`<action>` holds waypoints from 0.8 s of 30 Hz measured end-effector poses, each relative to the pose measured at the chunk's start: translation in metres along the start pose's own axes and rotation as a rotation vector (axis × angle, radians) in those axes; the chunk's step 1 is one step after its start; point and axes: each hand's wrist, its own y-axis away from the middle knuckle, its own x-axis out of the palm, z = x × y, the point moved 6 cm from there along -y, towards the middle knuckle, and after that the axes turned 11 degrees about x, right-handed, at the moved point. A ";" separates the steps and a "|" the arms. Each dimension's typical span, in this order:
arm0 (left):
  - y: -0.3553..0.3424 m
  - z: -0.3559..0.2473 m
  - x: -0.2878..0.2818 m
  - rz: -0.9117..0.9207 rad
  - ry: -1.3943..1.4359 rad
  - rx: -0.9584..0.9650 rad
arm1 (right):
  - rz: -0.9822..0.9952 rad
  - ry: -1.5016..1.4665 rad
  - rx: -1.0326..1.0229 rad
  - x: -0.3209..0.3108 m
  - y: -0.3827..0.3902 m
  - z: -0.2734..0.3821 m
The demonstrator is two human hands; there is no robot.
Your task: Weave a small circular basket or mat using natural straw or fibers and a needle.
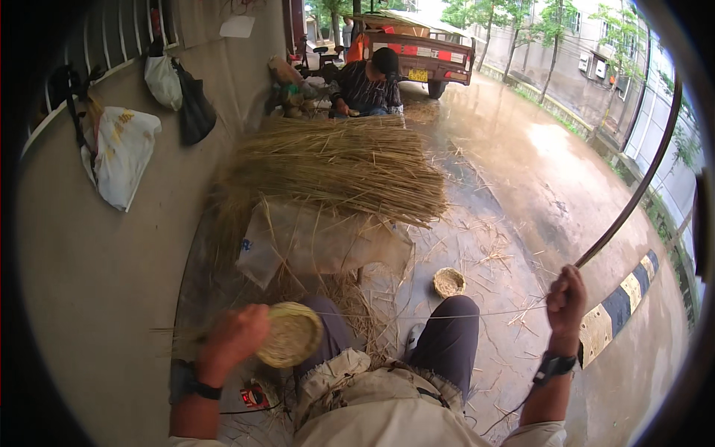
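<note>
My left hand [242, 335] is closed at the left, up against a small round straw basket [290, 344] above my left knee. The basket's open top shows a pale woven inside. A thin taut strand [477, 314] runs from the basket across my knees to my right hand [566, 299], which is closed around it, raised far out to the right. From that fist a dark, curved, narrow strip [642, 190] rises to the upper right; I cannot tell if it is the strand's own tail. Loose straw ends stick out left of my left hand.
A big straw bundle [350, 164] lies ahead over a clear plastic sheet [320, 242]. Another small basket [449, 282] sits on the straw-littered ground. A co-worker [369, 86] sits beyond. Bags [123, 153] hang on the left wall; a striped speed bump [618, 305] is at right.
</note>
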 end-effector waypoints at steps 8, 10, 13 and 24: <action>0.045 0.071 -0.024 0.022 -0.177 -0.164 | -0.376 -0.029 -0.197 -0.212 -0.027 0.074; 0.047 0.080 -0.020 0.070 -0.202 -0.219 | -0.321 -0.225 -0.184 -0.272 -0.047 0.084; 0.068 0.110 0.003 0.105 -0.212 -0.294 | -0.298 -0.178 -0.124 -0.325 -0.058 0.097; -0.106 -0.072 -0.016 -0.264 0.440 0.305 | 1.002 1.077 -0.541 0.256 0.061 -0.079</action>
